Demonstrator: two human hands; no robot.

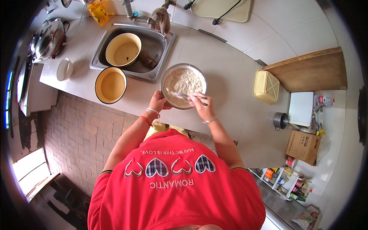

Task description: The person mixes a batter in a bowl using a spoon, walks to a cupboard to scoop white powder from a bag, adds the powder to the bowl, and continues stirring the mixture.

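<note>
A round metal bowl (205, 79) stands on the counter in front of me, just right of the sink. Inside lies a pale, lumpy batter or wet dough (187, 82). My left hand (159, 101) grips the bowl's near left rim. In my right hand (202, 105) is a utensil (179, 95), its handle sticking out past my fingers. The utensil's head is blurred and dips into the batter, so I cannot tell whether it is a spoon or a fork.
Left of the bowl, a yellow enamel basin (111, 86) holds liquid. Another basin (123, 49) sits in the steel sink (169, 49). A white bowl (65, 69) is farther left. To the right are a yellow plastic basket (266, 87), a small metal pot (280, 120) and a cardboard box (303, 147).
</note>
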